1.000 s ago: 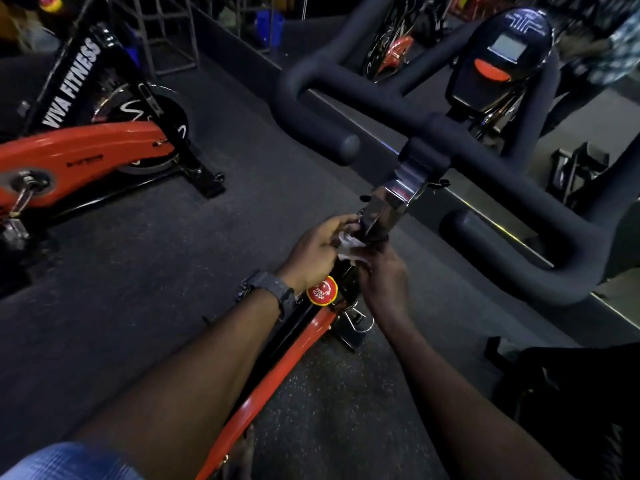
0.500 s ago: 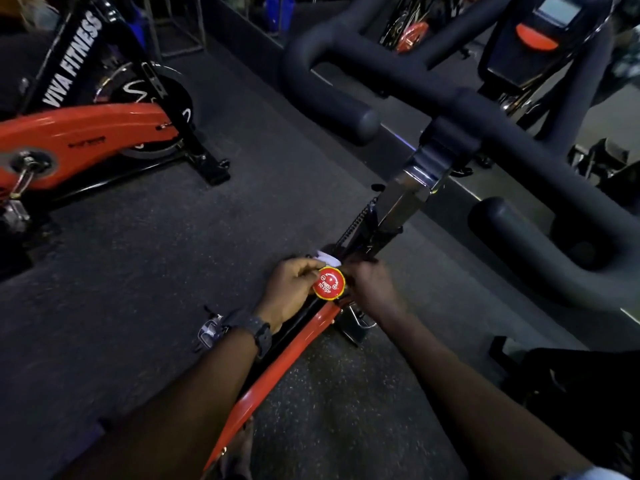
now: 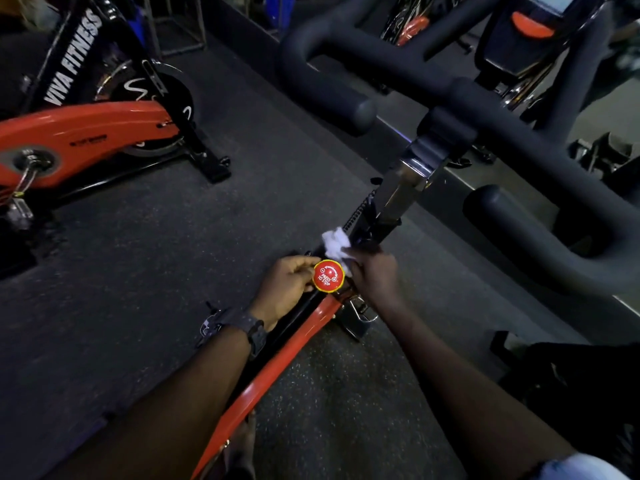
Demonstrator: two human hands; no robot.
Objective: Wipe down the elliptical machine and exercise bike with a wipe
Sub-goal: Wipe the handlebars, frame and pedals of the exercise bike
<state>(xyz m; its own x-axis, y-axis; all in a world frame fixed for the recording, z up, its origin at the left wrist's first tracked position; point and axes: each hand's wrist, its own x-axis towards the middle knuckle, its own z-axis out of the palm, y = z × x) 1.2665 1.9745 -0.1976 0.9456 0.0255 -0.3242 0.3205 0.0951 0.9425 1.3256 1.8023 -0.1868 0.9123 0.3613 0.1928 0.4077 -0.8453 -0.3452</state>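
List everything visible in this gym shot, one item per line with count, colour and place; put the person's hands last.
exercise bike frame: one, orange and black, centre, under the hands
red knob: one, red with yellow rim, on the frame
wipe: one, white, crumpled, against the black post above the knob
handlebars: one set, black, upper right
second bike: one, orange and black, upper left
floor: dark grey
wristwatch: one, dark, left wrist
left hand: grips the knob's side
right hand: holds the wipe

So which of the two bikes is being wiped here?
The near bike, with the red knob between both hands; the wipe is on its frame. The VIVA FITNESS bike stands untouched.
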